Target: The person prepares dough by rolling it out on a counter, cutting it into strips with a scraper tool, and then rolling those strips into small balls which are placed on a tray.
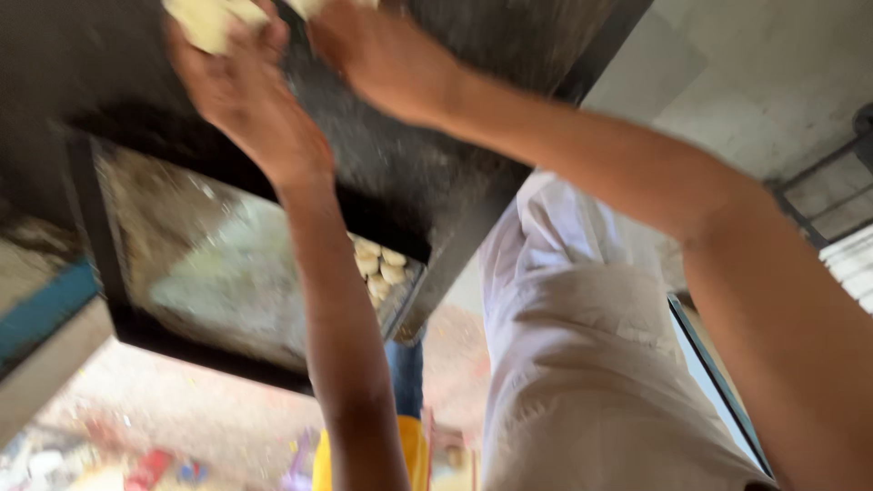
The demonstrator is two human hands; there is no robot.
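The left hand (pixel 245 91) has its fingers closed on a pale, soft dough lump (pixel 207 18) above the dark gritty slab (pixel 400 173), while the right hand (pixel 382 55) beside it has its fingers hidden.

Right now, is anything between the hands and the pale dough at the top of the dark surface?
Nothing visible. The left hand is already on the pale dough piece, fingers curled over it. The right hand rests beside it on the dark floured surface, touching another pale piece at the frame's top edge, mostly cropped. The frame is blurred.

Both hands (pixel 318 73) on dough (pixel 211 18), dark counter (pixel 436 173).
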